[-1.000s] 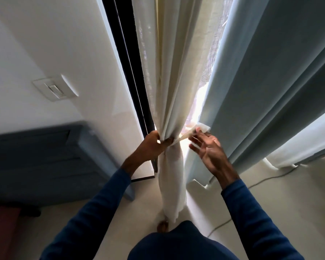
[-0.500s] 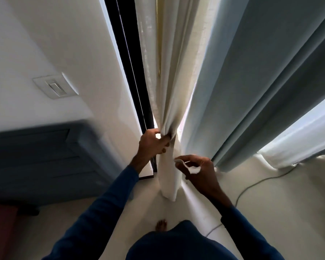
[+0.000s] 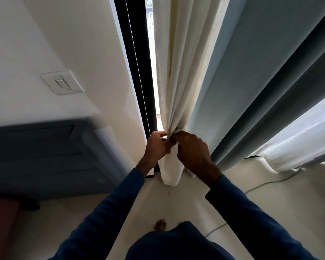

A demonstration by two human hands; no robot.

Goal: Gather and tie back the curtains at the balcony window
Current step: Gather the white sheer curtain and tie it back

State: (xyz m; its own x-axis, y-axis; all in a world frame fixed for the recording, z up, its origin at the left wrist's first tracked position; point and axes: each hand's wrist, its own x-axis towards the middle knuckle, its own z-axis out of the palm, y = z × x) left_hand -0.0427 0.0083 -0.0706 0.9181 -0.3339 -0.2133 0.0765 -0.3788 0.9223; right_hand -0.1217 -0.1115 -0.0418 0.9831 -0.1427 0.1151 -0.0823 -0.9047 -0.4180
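cream curtain (image 3: 178, 72) gathered into a narrow bunch just right of the black window frame (image 3: 139, 72); left hand (image 3: 157, 146) grips the bunch at its waist, fingers curled round it; right hand (image 3: 193, 151) touches the left, fingers pinching the same gather; grey-blue curtain (image 3: 251, 72) hangs just beside, on the right.

right hand (image 3: 192, 150) risen from below, now meeting left hand (image 3: 158, 146) at cream curtain (image 3: 178, 72) bunch
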